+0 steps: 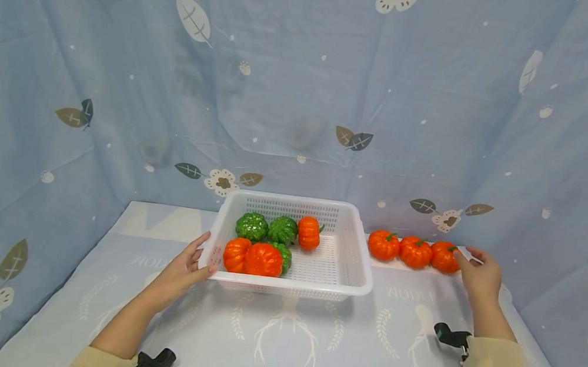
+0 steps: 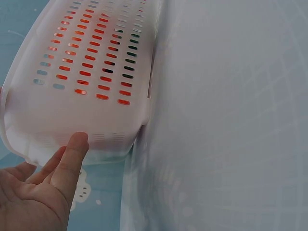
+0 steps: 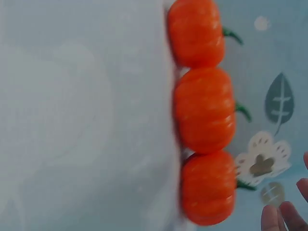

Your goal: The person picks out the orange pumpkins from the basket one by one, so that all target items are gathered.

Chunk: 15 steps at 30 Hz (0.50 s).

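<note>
A white plastic basket (image 1: pixel 351 277) holds small ribbed pumpkins, orange (image 1: pixel 263 260) and green (image 1: pixel 252 227), mostly in its left half. My left hand (image 1: pixel 182 268) rests at the basket's near left corner, thumb on the front and fingers along the left side. In the left wrist view, this hand's fairly straight fingers (image 2: pixel 72 161) meet the outer wall. Right of the basket, three orange pumpkins stand in a row. My right hand (image 1: pixel 480 278) is beside the rightmost pumpkin (image 1: pixel 444 257). In the right wrist view, its fingertips (image 3: pixel 269 216) stand apart from the lowest pumpkin (image 3: pixel 208 188).
The pumpkin row stands along the back of the table, with the middle pumpkin (image 1: pixel 415 252) and left pumpkin (image 1: pixel 384 245) side by side. A patterned pale cloth (image 1: pixel 286 348) covers the table. Blue printed curtain (image 1: pixel 292 89) hangs behind and at both sides.
</note>
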Tool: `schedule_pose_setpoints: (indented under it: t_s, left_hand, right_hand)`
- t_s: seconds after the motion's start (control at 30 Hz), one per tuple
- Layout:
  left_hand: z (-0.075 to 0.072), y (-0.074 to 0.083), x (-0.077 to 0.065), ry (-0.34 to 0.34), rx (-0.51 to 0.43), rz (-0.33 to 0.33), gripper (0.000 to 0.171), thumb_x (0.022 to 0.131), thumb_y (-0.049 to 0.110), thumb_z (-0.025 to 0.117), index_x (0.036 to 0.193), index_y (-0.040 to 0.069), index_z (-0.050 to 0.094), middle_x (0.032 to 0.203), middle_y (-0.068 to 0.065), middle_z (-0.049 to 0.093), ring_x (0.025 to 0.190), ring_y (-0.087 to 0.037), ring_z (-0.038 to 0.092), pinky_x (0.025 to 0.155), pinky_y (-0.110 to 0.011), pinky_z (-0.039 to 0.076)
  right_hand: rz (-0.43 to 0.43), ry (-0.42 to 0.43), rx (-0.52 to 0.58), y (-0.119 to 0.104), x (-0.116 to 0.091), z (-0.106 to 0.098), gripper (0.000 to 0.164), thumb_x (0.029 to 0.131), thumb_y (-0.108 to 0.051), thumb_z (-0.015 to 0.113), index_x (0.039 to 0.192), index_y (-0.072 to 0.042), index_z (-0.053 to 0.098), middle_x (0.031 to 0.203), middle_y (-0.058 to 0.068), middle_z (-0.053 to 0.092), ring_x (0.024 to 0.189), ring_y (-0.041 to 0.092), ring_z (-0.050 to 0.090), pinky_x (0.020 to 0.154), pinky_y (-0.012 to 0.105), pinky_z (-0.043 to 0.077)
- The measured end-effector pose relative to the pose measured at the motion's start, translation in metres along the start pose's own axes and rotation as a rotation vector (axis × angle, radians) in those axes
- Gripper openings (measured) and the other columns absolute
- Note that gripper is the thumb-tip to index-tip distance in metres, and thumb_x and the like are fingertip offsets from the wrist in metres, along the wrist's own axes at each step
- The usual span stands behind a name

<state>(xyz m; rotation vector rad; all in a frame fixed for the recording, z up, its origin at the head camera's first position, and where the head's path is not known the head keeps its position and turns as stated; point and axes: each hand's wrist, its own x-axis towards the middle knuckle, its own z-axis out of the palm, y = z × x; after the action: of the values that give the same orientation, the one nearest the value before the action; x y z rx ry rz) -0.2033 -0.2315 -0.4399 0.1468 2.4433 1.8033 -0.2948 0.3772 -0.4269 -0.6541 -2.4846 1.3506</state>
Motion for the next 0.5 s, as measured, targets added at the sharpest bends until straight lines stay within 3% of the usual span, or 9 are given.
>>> schedule_pose_setpoints:
  t_s: [0.5]
  left_hand:
    - [0.0,0.0,0.0,-0.005,-0.013,0.004,0.089,0.095,0.019,0.068,0.162,0.021,0.009,0.156,-0.024,0.034,0.134,-0.041,0.047,0.103,-0.051,0.046]
  right_hand:
    - [-0.262,-0.057,0.022,-0.069,-0.05,-0.001,0.055,0.1,-0.039,0.06,0.139,-0.002,0.056,0.141,0.026,0.052,0.132,0.042,0.044,0.106,0.057,0.041]
